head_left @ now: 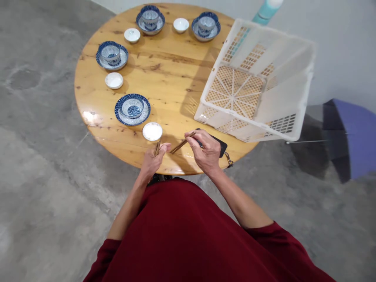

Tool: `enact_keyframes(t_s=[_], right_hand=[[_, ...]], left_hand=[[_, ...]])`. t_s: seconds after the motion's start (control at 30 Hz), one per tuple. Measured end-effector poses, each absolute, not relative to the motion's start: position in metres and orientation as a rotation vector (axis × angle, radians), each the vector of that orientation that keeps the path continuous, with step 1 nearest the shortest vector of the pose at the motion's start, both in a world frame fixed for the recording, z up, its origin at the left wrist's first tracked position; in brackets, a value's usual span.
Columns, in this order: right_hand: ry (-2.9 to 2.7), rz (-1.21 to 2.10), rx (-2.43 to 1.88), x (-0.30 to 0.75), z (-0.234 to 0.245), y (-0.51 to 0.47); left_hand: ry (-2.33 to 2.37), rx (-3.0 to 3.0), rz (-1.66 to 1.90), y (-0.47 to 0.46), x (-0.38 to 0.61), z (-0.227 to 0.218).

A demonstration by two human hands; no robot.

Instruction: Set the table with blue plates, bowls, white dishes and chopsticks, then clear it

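From the head camera we see our left hand [152, 158] closed in a fist around brown chopsticks [157, 147]. Their ends poke up just beside a small white dish [152, 131]. Our right hand [206, 152] pinches a slanting chopstick [181, 144] between thumb and fingers, over a dark flat object [221, 147] at the near edge of the round wooden table [167, 78]. Beyond the dish sits a blue-patterned bowl [132, 107]. A white basket [258, 84] rests on the table's right side.
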State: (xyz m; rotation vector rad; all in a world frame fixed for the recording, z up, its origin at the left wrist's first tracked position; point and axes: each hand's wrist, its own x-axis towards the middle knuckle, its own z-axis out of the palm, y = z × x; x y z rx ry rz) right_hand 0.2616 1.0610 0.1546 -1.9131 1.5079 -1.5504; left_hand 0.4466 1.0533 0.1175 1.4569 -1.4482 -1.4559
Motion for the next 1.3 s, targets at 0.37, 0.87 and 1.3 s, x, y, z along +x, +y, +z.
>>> enact_keyframes(t_s=[0.37,0.87,1.3], right_hand=[[1.526,-1.421,-1.935,0.271,0.149,1.051],[1.503,-1.467,-1.944,0.270,0.149,1.051],[1.502,-1.454,-1.909,0.270,0.152,1.059]], left_hand=[[-1.449,1.390,-1.448,1.050,0.449,0.127],[-1.492,1.295,-1.414,1.042,0.439,0.143],[-1.582,1.052,-1.304,1.031,0.413,0.139]])
